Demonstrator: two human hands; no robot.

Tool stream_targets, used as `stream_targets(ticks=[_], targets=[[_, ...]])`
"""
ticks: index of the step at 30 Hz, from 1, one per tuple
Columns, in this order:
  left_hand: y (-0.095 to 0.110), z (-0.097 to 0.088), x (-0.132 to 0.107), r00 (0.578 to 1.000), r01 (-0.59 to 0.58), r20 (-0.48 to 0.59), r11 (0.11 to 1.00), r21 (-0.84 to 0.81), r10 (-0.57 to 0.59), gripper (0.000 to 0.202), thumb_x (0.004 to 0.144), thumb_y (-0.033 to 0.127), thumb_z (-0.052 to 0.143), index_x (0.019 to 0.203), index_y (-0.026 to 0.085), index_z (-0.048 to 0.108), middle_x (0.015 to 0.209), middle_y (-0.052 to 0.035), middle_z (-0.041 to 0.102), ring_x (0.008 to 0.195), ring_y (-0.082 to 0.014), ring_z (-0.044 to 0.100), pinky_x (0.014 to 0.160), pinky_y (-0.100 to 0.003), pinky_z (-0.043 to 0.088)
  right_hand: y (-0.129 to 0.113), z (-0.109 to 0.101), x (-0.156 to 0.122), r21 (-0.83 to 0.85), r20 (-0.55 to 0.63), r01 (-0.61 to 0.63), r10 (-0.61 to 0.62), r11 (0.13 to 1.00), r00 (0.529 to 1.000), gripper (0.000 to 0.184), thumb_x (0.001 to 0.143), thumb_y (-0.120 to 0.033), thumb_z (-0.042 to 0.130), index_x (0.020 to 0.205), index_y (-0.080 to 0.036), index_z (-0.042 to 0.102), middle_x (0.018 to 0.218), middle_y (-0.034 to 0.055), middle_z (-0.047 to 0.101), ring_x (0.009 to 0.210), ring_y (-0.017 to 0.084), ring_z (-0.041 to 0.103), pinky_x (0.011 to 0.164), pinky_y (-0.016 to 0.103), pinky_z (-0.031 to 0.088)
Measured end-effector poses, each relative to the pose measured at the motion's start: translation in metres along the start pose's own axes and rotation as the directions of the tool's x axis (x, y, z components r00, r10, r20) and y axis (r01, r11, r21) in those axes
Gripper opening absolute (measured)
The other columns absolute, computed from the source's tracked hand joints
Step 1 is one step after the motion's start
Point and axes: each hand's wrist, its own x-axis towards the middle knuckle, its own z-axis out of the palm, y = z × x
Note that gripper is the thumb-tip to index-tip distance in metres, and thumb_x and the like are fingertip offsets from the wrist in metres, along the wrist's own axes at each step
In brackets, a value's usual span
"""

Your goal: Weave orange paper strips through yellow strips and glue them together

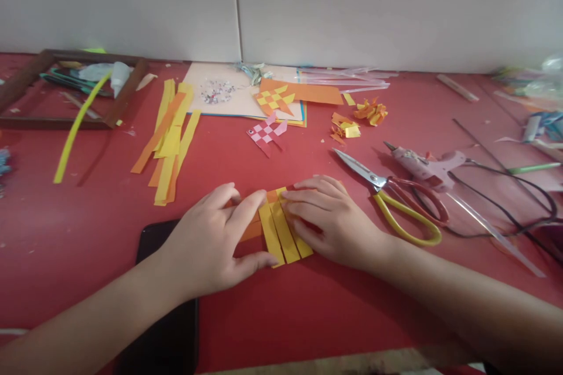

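My left hand (215,240) and my right hand (332,217) both lie on a woven piece of yellow and orange paper strips (281,231) on the red table (88,234). The left hand's fingers press flat on the orange strips at the left side, its thumb at the bottom of a yellow strip. The right hand's fingers are stretched flat over the right side of the weave. Neither hand lifts anything.
Loose yellow and orange strips (169,137) lie at the back left by a wooden frame (65,88). A pink woven fish (266,132), an orange-yellow one (275,99), scissors (396,199), a pink glue gun (426,165) with cable, and a dark phone (162,328) are around.
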Motion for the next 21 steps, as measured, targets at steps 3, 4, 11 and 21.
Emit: stream_targets(ticks=[3,4,11,21], targets=[[0.002,0.001,0.000,0.999,-0.014,-0.032,1.000,0.016,0.015,0.078,0.085,0.066,0.048,0.128,0.000,0.054,0.091,-0.0208,0.063,0.089,-0.0335,0.057,0.072,-0.049,0.055,0.001,0.003,-0.001,0.002,-0.004,0.005,-0.005,1.000,1.000,0.017,0.087,-0.018,0.056,0.100,-0.018,0.067,0.112,0.0069,0.070,0.106,0.024,0.060,0.100,0.046,0.043],[0.003,0.002,0.001,0.999,-0.023,-0.044,1.000,0.017,0.023,0.075,0.086,0.064,0.049,0.126,0.001,0.055,0.090,-0.0202,0.063,0.090,-0.0335,0.056,0.073,-0.049,0.055,0.002,0.003,-0.001,0.003,-0.010,0.011,-0.011,1.000,1.000,0.018,0.087,-0.018,0.056,0.101,-0.018,0.067,0.111,0.0069,0.070,0.106,0.023,0.060,0.100,0.047,0.044],[0.004,0.008,0.004,0.995,-0.027,-0.097,1.000,0.011,0.028,0.036,0.093,0.030,0.050,0.117,0.005,0.060,0.085,-0.0145,0.065,0.088,-0.0286,0.058,0.075,-0.045,0.055,0.005,-0.002,0.001,0.071,-0.045,0.084,-0.081,0.994,0.996,0.015,0.089,-0.029,0.060,0.097,-0.018,0.067,0.106,0.0096,0.067,0.100,0.022,0.060,0.090,0.041,0.051],[0.002,0.012,0.009,0.982,-0.035,-0.191,0.996,-0.088,0.018,0.025,0.094,0.020,0.047,0.114,0.008,0.056,0.099,-0.0137,0.068,0.095,-0.0255,0.064,0.089,-0.044,0.055,-0.001,-0.002,0.006,0.162,0.151,0.024,-0.049,0.986,0.987,0.020,0.090,-0.033,0.060,0.100,-0.018,0.068,0.099,0.0074,0.066,0.097,0.019,0.058,0.093,0.039,0.048]])
